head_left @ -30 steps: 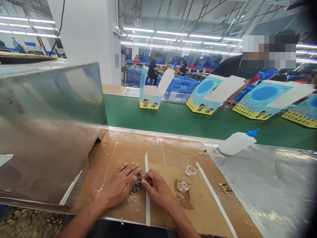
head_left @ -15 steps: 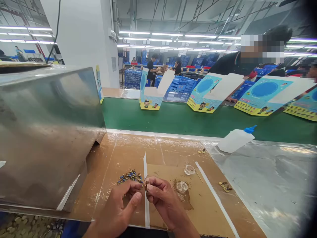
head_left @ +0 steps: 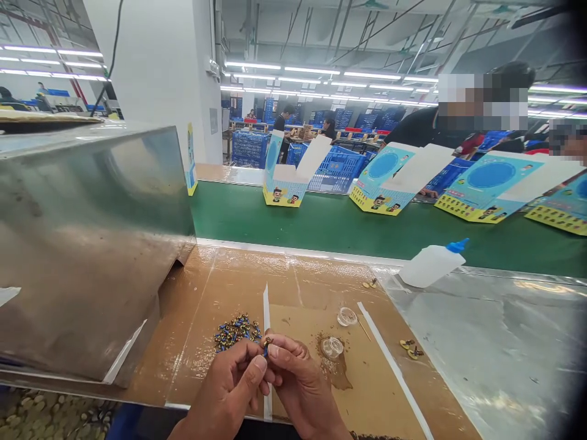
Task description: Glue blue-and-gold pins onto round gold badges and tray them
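Pinching a tiny blue-and-gold piece [head_left: 266,346] between the left hand [head_left: 224,388] and right hand [head_left: 302,385], now lifted off the loose pile [head_left: 236,333] on brown cardboard [head_left: 293,311].

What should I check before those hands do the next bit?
1. Small piece pinched between left hand and right hand: ok.
2. Pile of blue-and-gold pieces beside the hands, not touching them: ok.
3. Clear cup apart from the hands: ok.
4. What is inside the squeeze bottle: cannot tell.
5. Which way the small piece faces: cannot tell.
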Tool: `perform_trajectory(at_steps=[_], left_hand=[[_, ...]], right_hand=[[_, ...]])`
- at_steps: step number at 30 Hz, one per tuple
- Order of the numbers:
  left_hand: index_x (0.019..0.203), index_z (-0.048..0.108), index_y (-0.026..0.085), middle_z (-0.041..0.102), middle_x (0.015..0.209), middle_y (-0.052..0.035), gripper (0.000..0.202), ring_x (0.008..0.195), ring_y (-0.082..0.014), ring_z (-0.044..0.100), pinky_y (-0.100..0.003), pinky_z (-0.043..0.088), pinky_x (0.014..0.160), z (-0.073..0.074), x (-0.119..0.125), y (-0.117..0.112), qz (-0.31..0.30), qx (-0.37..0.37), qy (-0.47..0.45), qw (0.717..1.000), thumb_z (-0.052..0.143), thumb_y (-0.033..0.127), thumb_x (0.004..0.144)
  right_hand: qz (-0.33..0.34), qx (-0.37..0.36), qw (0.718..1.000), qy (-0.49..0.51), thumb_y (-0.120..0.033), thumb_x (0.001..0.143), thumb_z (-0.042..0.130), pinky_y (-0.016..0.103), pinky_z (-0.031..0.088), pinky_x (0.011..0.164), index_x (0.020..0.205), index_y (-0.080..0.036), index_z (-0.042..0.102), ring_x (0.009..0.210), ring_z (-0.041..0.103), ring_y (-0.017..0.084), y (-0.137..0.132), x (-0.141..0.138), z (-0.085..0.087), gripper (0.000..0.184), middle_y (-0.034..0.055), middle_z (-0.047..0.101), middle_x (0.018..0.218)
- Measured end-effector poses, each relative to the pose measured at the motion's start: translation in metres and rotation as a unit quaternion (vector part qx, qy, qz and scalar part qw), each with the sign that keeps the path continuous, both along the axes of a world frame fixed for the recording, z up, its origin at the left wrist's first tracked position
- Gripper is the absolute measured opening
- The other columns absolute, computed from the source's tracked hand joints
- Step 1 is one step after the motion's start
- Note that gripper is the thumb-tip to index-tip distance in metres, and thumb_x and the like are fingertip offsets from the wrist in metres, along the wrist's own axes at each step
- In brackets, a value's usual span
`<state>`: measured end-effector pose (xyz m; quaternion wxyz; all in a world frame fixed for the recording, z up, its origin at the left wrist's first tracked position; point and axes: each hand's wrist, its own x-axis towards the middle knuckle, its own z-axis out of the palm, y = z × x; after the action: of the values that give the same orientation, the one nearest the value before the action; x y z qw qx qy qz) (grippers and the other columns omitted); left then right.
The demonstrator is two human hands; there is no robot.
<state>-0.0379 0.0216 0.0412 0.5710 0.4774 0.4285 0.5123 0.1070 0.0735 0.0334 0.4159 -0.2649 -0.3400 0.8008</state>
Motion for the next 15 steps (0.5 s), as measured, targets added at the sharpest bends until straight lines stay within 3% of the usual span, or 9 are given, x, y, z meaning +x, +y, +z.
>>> perform_trajectory(at_steps=[4, 8, 11, 13, 15], left_hand=[[0.081, 0.061, 0.016, 0.065, 0.070, -0.0018, 0.055, 0.052, -0.0072, 0.050, -0.016, 0.039, 0.046, -0.005, 0.002, 0.004, 0.012, -0.051, -0.009, 0.999, 0.059, 0.069, 0.096], [0.076, 0.056, 0.018, 0.059, 0.060, 0.0034, 0.053, 0.041, -0.0036, 0.040, -0.013, 0.028, 0.036, -0.001, 0.000, 0.004, -0.007, -0.148, -0.121, 0.981, 0.070, 0.068, 0.087], [0.075, 0.056, 0.017, 0.056, 0.055, 0.0055, 0.047, 0.037, -0.0013, 0.035, -0.011, 0.023, 0.032, 0.005, -0.005, 0.008, -0.034, -0.235, -0.239, 0.942, 0.083, 0.056, 0.077], [0.072, 0.056, 0.017, 0.053, 0.051, 0.0066, 0.046, 0.035, 0.0000, 0.031, -0.010, 0.020, 0.030, 0.007, -0.009, 0.011, -0.067, -0.285, -0.300, 0.908, 0.089, 0.047, 0.068], [0.069, 0.055, 0.017, 0.049, 0.049, 0.0081, 0.047, 0.034, 0.0011, 0.026, -0.010, 0.017, 0.028, 0.005, -0.011, 0.014, -0.108, -0.323, -0.330, 0.880, 0.093, 0.042, 0.060]], right_hand=[[-0.044, 0.070, 0.993, -0.088, -0.045, 0.076, 0.089, 0.024, 0.029, 0.055, 0.078, -0.017, 0.073, 0.058, 0.035, 0.009, 0.000, 0.003, -0.003, 0.032, -0.0039, 0.048, 0.064], [0.003, 0.162, 0.975, -0.149, -0.057, 0.084, 0.082, 0.024, 0.031, 0.055, 0.091, -0.019, 0.070, 0.060, 0.041, 0.011, 0.003, 0.010, 0.004, 0.040, -0.0025, 0.056, 0.070], [0.046, 0.219, 0.958, -0.177, -0.055, 0.093, 0.075, 0.028, 0.044, 0.071, 0.105, -0.020, 0.069, 0.073, 0.059, 0.016, 0.004, 0.015, 0.012, 0.037, 0.0018, 0.068, 0.082], [0.046, 0.260, 0.941, -0.212, -0.052, 0.097, 0.071, 0.032, 0.047, 0.080, 0.109, -0.021, 0.071, 0.083, 0.065, 0.019, 0.004, 0.017, 0.015, 0.032, 0.0042, 0.072, 0.089], [0.030, 0.303, 0.917, -0.258, -0.049, 0.100, 0.068, 0.032, 0.046, 0.078, 0.105, -0.022, 0.075, 0.082, 0.064, 0.019, 0.003, 0.018, 0.017, 0.029, 0.0046, 0.071, 0.090]])
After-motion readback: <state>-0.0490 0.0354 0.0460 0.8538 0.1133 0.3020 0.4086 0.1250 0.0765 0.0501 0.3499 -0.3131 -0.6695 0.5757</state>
